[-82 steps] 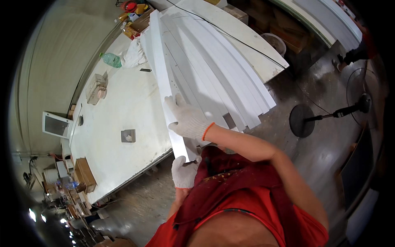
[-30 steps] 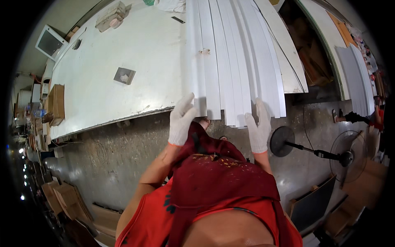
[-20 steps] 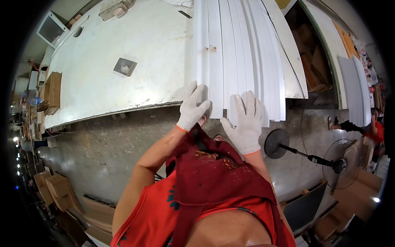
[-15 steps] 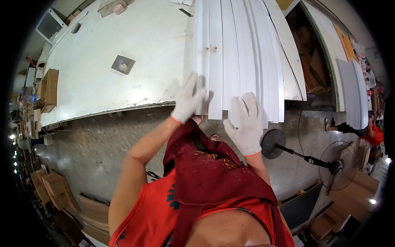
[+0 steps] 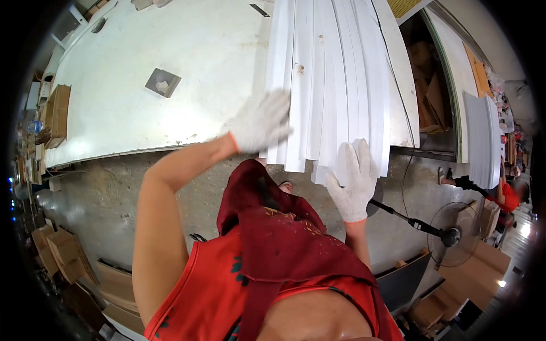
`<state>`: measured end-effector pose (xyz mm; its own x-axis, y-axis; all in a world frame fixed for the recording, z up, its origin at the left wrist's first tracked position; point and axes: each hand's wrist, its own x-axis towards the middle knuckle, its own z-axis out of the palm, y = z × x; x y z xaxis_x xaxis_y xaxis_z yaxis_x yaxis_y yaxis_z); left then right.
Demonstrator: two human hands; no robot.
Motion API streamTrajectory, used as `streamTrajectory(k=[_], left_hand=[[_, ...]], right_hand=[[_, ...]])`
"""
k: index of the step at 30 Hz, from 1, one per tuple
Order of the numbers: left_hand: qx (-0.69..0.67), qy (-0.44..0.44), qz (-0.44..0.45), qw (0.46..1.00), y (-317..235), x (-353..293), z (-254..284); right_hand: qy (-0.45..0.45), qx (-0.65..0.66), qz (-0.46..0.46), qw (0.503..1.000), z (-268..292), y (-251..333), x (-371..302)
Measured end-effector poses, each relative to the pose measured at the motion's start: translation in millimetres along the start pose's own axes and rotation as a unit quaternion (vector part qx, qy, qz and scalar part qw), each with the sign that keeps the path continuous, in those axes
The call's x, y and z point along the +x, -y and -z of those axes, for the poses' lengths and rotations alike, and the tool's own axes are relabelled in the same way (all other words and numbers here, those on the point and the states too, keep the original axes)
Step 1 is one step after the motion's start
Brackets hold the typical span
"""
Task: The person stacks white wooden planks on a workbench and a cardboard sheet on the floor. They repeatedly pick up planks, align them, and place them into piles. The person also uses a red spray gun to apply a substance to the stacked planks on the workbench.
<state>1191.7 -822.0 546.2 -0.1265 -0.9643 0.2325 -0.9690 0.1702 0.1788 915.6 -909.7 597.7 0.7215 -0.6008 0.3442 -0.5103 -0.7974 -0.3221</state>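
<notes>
Long white strips (image 5: 307,85) lie side by side on a white worktable (image 5: 125,119), their near ends jutting unevenly past its front edge. My left hand (image 5: 259,125), in a white knitted glove, is at the left side of the strips; it is slightly smeared by motion, but its fingers are stretched out. Whether it touches the outermost strip I cannot tell. My gloved right hand (image 5: 354,182) rests over the near ends at the right, fingers extended and thumb apart. Brownish marks show on one strip's surface.
A small grey square piece (image 5: 163,83) and a dark narrow bar (image 5: 260,10) lie on the table. To the right stand a fan (image 5: 449,236) and a stack of grey-white strips (image 5: 482,139). A person in red (image 5: 506,196) is beyond. Cardboard boxes (image 5: 62,250) stand at left.
My left hand has turned, its fingers now pointing more to the right across the strips' left edge. My right hand has shifted slightly right and nearer. The strips' near ends sit differently.
</notes>
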Motion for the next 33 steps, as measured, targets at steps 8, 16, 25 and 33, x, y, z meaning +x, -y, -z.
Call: streamTrajectory(k=[8,16,25,33], left_hand=[[-0.448,-0.031,0.124,0.885,-12,-3,26],[-0.132,-0.189,0.172,0.958,78,160,-22],[-0.113,-0.283,0.026,0.952,-20,36,-46],[-0.400,-0.336,0.598,0.608,-153,-190,9]], right_hand=[[-0.002,-0.018,0.008,1.000,0,-6,1],[-0.008,-0.004,0.012,1.000,-1,8,-3],[-0.025,0.005,0.073,0.997,-8,-1,-7],[-0.044,-0.053,0.133,0.989,-16,-16,-12]])
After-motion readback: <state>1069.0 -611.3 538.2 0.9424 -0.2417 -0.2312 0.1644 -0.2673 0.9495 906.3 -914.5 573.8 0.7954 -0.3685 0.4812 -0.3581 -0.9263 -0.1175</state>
